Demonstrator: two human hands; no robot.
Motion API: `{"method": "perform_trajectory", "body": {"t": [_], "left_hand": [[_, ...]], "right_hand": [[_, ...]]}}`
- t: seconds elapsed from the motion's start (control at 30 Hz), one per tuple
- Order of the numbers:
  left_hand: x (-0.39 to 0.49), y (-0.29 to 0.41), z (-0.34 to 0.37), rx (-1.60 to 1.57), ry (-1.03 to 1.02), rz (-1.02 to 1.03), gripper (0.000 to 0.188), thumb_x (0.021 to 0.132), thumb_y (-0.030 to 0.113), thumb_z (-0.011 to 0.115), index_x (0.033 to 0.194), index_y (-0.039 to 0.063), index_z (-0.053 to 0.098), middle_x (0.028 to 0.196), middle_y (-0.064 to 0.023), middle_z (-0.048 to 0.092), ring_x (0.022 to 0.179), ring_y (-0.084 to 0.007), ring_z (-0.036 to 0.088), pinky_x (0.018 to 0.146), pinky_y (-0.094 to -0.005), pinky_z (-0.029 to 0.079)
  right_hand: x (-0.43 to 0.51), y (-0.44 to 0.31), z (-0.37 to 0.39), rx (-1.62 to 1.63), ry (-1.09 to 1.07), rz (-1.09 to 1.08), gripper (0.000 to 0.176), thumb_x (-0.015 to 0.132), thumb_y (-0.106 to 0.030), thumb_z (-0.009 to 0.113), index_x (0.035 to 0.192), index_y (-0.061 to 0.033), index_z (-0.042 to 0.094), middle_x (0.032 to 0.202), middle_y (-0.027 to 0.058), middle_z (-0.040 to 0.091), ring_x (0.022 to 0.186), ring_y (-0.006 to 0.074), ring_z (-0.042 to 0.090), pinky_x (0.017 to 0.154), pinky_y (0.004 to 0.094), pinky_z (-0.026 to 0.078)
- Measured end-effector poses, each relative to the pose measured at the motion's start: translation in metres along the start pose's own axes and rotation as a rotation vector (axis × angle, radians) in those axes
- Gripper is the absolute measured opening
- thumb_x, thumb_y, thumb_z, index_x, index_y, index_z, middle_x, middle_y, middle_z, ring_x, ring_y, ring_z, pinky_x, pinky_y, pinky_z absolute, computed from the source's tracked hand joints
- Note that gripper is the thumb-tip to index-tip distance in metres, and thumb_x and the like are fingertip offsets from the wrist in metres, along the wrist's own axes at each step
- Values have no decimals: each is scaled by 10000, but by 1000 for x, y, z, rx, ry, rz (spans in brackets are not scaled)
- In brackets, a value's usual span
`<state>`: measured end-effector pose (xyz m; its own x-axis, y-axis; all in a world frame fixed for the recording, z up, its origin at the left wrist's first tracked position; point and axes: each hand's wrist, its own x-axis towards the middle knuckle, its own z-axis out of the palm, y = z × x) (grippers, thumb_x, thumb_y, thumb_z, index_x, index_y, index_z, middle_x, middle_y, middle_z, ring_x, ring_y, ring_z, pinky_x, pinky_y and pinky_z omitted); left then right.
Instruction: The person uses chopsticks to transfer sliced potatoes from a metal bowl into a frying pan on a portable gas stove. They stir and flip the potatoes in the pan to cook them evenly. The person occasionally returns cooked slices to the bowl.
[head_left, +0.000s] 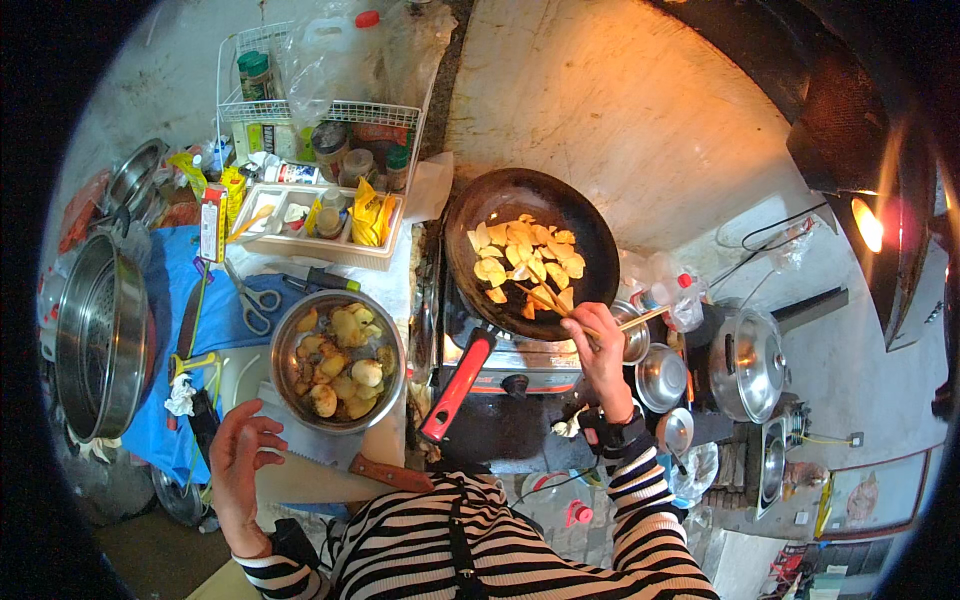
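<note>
My right hand (600, 349) grips a pair of wooden chopsticks (553, 300), their tips down among sliced potatoes (525, 251) in a dark frying pan (577, 217). The pan sits on a gas stove (510, 379), and its red handle (459, 386) points towards me. Some slices look golden. At the left, my left hand (244, 450) hangs empty with fingers apart and slightly curled. Beside it stands a steel bowl (279, 375) of browned potato pieces and what may be peeled eggs. A knife with a wooden handle (390, 472) lies close to my body.
Behind the bowl are scissors (259, 300), a black-and-green handle (330, 280) and a seasoning tray (322, 255). A wire rack (322, 112) with jars backs the counter. Large steel steamer (105, 337) at far left; steel bowls (660, 377) and a lidded pot (748, 365) at right.
</note>
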<state>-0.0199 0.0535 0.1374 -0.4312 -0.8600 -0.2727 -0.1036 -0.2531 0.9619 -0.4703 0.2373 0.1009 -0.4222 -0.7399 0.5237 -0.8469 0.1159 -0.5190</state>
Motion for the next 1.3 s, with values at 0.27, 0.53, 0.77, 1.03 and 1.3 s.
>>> {"method": "perform_trajectory", "body": {"t": [0.27,0.53,0.77,1.03,1.3], "left_hand": [[1,2,1,14,22,-11,366,1002,294,507,1252,28,542,969,-85,644,791,-158,639,646,-260,515],[3,2,5,37,9,3,388,994,320,521,1250,29,544,971,-84,642,801,-162,642,650,-260,513],[8,4,8,48,-25,-13,398,993,330,519,1251,28,541,975,-84,640,801,-168,641,657,-266,513],[3,0,-2,33,22,-28,383,995,313,516,1253,31,541,979,-78,639,805,-162,638,659,-263,513],[4,-2,4,31,3,-11,379,995,314,516,1250,36,545,963,-73,642,800,-156,635,653,-260,510]], "right_hand": [[-2,2,4,-208,-43,-185,144,800,-28,720,925,7,658,874,122,620,723,287,631,635,347,517],[-10,-4,-10,9,226,91,55,843,-5,674,889,24,662,832,127,643,723,236,626,656,306,490],[1,-11,15,-256,74,-135,132,782,-88,742,856,-34,646,770,102,593,639,279,614,537,360,492],[-1,-11,12,-202,173,-104,75,809,-3,689,873,-5,649,774,128,585,604,277,613,538,330,505],[-17,9,7,462,221,473,107,928,-47,611,938,57,632,876,77,635,764,169,676,675,258,551]]}}
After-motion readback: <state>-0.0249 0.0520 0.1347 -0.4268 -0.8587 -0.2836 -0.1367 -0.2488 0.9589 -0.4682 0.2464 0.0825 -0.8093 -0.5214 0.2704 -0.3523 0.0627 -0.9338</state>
